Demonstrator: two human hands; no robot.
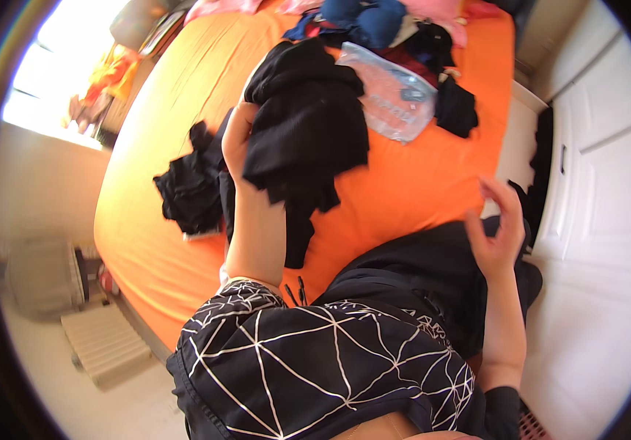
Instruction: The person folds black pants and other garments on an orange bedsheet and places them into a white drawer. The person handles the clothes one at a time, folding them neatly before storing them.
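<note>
A bunched black knit garment (310,121) is held up by my left hand (238,137), whose fingers are partly hidden behind the cloth; a narrow part of it hangs down over the orange bed sheet (403,187). My right hand (498,228) is raised at the right above my black trousers, fingers apart and curved, with nothing in it. A pile of black clothing (191,190) lies on the bed just left of my left forearm. Beyond the held garment rests a clear plastic zip bag (392,96) bearing writing.
Blue bras (365,19) and dark clothes lie heaped at the bed's far end, with a black cloth (455,107) beside the bag. A white panelled cabinet (585,165) stands at the right. A slatted footstool (103,341) and a grey backpack (46,275) are on the left.
</note>
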